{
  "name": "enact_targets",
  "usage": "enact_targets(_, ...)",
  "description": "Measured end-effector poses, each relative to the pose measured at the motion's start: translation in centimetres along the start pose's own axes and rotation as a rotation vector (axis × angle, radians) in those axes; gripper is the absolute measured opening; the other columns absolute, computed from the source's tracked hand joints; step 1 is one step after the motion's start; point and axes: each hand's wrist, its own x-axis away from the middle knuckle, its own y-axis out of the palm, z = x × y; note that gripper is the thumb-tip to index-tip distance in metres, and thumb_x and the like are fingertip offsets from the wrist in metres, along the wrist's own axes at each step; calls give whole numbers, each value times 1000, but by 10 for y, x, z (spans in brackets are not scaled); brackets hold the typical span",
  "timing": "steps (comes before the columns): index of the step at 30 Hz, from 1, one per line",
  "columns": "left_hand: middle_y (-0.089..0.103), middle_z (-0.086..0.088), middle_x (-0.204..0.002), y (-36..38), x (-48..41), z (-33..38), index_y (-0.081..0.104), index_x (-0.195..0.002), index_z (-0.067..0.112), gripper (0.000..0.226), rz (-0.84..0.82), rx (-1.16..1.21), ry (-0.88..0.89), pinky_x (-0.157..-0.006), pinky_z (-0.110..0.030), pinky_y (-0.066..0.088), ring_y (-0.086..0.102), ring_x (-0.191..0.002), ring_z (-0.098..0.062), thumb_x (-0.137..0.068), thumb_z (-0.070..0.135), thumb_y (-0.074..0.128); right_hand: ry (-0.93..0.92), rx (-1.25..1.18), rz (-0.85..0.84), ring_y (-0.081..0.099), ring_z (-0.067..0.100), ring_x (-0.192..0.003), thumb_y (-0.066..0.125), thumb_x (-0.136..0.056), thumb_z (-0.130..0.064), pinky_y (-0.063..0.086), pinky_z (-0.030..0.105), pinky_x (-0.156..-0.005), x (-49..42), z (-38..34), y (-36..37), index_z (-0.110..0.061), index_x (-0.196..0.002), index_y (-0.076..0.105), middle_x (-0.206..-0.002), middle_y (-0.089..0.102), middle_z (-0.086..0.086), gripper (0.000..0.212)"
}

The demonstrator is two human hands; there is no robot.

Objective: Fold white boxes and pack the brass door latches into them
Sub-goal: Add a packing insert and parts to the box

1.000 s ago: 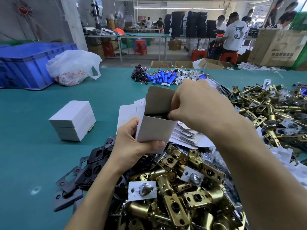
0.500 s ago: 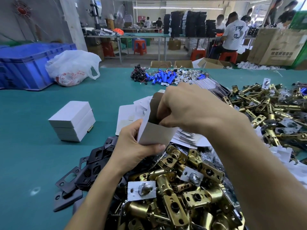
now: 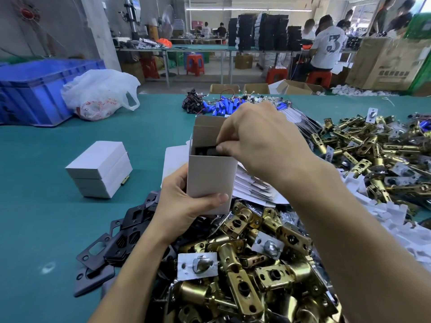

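Your left hand (image 3: pixel 184 206) wraps the lower half of the upright white cardboard box (image 3: pixel 210 180), mouth facing up. Your right hand (image 3: pixel 263 141), right over that mouth, pinches a dark part (image 3: pixel 207 150) (too shadowed to name) just inside, so the way in is straight down. Shiny brass door latches (image 3: pixel 245 264) heap just below the box.

Inside the white box (image 3: pixel 211 183) a dark piece (image 3: pixel 205 150) shows only at the mouth, half covered by the pinching right hand (image 3: pixel 263 141) (what it is cannot be told). The brass latches (image 3: pixel 245 276) run off the bottom edge, the blue crate (image 3: pixel 35 89) off the left.
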Motion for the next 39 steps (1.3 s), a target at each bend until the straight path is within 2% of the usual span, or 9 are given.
enact_targets(6,76,-11,-97,-1,0,-3,70,-107,14,53,19,-26,-4,-68,-31,61,73,-85,-19,-59,6,89,16,57,-48,58,32,-100,74,-85,-30,47,35,-75,2,-3,-2,-25,-101,71,-104,63,7,16)
enact_targets(10,76,-10,-96,-2,1,-3,72,-106,16,56,13,-42,-1,-69,-39,63,73,-86,-21,-54,20,92,29,56,-134,60,32,-97,75,-82,-22,52,38,-80,1,-6,-9,-21,-98,70,-102,63,8,17)
enact_targets(18,76,-5,-95,-2,1,-3,71,-106,18,50,6,-41,-4,-65,-27,59,73,-83,-15,-60,5,89,-18,13,-171,62,29,-98,72,-83,-21,53,40,-84,1,-6,-9,-23,-94,72,-105,64,6,12)
enact_targets(22,76,-7,-94,-3,1,-2,71,-105,15,52,39,-33,-5,-63,-26,59,73,-82,-18,-60,6,93,-76,-139,17,60,22,-102,68,-89,-21,52,41,-87,5,3,-8,-24,-92,76,-100,69,-1,8)
enact_targets(27,77,-2,-88,-4,-2,1,70,-99,11,47,146,34,37,-63,-30,61,73,-79,-16,-57,5,91,9,-282,323,63,14,-78,67,-90,-22,55,40,-75,16,30,-9,-21,-87,75,-78,69,-7,8)
enact_targets(29,77,-1,-89,-6,-2,2,69,-103,8,50,141,47,51,-66,-28,60,74,-82,-16,-57,5,90,95,-255,246,61,13,-71,66,-91,-22,54,35,-69,20,45,-7,-23,-86,73,-73,65,-10,8)
enact_targets(33,77,0,-87,-4,-1,7,71,-100,11,47,116,36,47,-63,-25,60,74,-79,-14,-58,11,92,211,-69,-260,61,5,-65,66,-91,-22,48,24,-55,28,66,2,-29,-89,72,-84,69,-7,10)
enact_targets(37,77,-3,-88,-2,0,10,79,-89,26,35,156,56,48,-59,-32,60,74,-79,-23,-57,32,89,258,72,-464,67,18,-85,65,-87,-10,58,39,-82,33,66,20,-29,-88,75,-97,70,1,21)
enact_targets(39,78,-1,-89,-3,0,12,80,-89,31,33,172,65,66,-62,-31,61,75,-80,-20,-58,32,89,282,103,-473,68,23,-84,64,-85,-5,58,41,-82,34,68,26,-26,-87,75,-97,68,4,24)
